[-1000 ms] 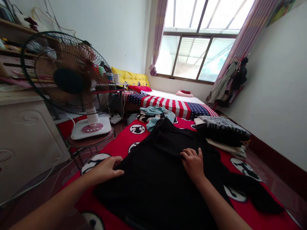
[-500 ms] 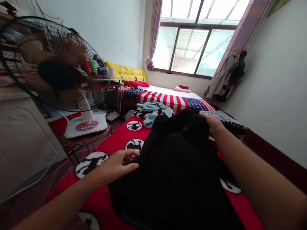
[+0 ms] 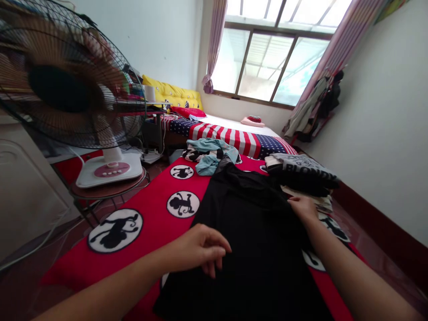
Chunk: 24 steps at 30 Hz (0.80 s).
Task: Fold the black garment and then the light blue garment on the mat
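Observation:
A black shirt (image 3: 254, 249) lies spread on the red blanket (image 3: 147, 196), its near end running out of the bottom of the head view. My right hand (image 3: 304, 209) is at the shirt's right edge, thumb and fingers pinched on the dark cloth. Above the left part of the shirt is my left hand (image 3: 200, 249). Its fingers are loosely bent and a little apart, with no cloth between them. Whether its lower fingertips touch the shirt is hard to tell.
Beyond the shirt lies a heap of light-blue and patterned clothes (image 3: 210, 154). A stack of folded clothes (image 3: 301, 171) stands at the right, by the wall. On the left, a fan (image 3: 67, 89) stands on a round stool (image 3: 110, 185). Behind is a bed with a flag-patterned cover (image 3: 227, 138).
The shirt, held up and bunched before, now lies flatter. My right hand has come down and nearer with its edge. My left hand has left the left edge and moved right over the shirt.

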{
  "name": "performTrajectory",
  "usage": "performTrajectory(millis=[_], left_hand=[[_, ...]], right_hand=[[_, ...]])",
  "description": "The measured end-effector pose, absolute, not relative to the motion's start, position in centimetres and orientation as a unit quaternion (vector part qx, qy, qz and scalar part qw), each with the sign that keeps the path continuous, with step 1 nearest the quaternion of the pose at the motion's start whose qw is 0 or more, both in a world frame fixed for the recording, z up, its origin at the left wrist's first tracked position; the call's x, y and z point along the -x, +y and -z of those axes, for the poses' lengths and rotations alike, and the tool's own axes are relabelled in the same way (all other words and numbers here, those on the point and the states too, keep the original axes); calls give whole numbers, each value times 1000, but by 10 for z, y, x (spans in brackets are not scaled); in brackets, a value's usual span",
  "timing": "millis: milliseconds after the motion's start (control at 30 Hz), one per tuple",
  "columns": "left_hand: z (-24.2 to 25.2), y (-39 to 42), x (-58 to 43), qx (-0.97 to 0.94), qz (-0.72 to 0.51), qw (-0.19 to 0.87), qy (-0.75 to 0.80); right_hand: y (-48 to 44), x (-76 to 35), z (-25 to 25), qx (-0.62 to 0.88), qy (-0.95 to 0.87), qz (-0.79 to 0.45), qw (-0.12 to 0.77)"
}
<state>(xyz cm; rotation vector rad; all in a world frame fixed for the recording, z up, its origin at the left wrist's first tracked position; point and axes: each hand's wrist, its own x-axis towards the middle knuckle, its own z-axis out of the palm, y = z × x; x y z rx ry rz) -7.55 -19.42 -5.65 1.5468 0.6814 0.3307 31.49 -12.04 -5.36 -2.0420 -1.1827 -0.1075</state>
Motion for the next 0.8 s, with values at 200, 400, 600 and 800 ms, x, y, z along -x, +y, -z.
performTrajectory(millis=[200,400,600,800], left_hand=[[69,-105,44,-772,-441,218,402],[113,-73,40,-774,-440,164,424],[115,-80,52,-773,-400,194,453],[116,-87,42,-841,-272,156,440]], right_hand=[[-87,-260,40,748,-591,82,289],[-41,-180,58,751,-633,3,188],[-3,-182,70,782,-565,20,263],[10,-201,74,815,-532,65,219]])
